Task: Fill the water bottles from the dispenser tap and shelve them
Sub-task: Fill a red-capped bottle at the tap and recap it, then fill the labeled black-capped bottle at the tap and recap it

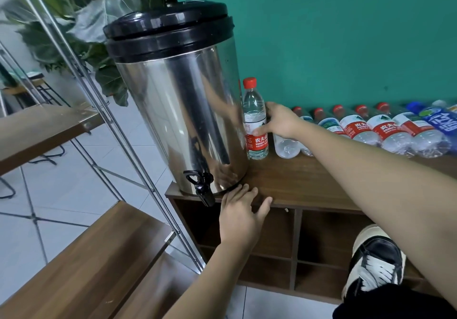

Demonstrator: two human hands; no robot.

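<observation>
upright bottle [255, 120]: red label "农夫山" and "NONGFU S…" (rest hidden) | lying bottles [371, 130]: same "农夫" red labels | blue bottle [437, 120]: white characters, unreadable

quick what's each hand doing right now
Left hand: open, fingers flat on the cabinet top.
Right hand: gripping the upright water bottle.

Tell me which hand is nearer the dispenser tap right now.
Left. The left hand rests on the cabinet edge just right of the tap; the right hand is up behind, on the upright bottle.
</observation>
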